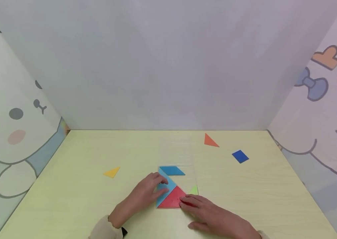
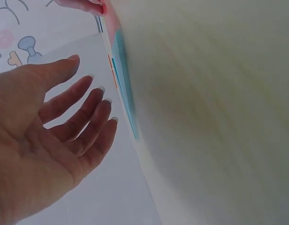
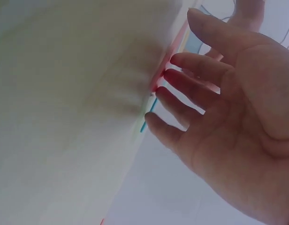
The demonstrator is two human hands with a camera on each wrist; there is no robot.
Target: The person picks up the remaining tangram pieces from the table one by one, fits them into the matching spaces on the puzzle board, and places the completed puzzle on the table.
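A large light blue triangle [image 1: 163, 189] and a large red triangle [image 1: 172, 198] lie flat, edge against edge, like tangram pieces. My left hand [image 1: 146, 191] is over the light blue triangle with its fingers loosely bent; the left wrist view shows nothing held between thumb and fingers. With relaxed fingers, my right hand [image 1: 208, 214] touches the right part of the red triangle, and its thumb stands apart. A blue parallelogram [image 1: 172, 170] adjoins the top of the light blue triangle. The small green triangle [image 1: 194, 190] is partly hidden behind the right hand.
A yellow triangle [image 1: 112, 172] lies on the pale wooden table [image 1: 66, 186] to the left. Farther back on the right are an orange triangle [image 1: 210, 141] and a dark blue square [image 1: 240, 156]. A faint transparent sheet [image 1: 177, 149] extends behind the joined pieces. Walls enclose the back and sides.
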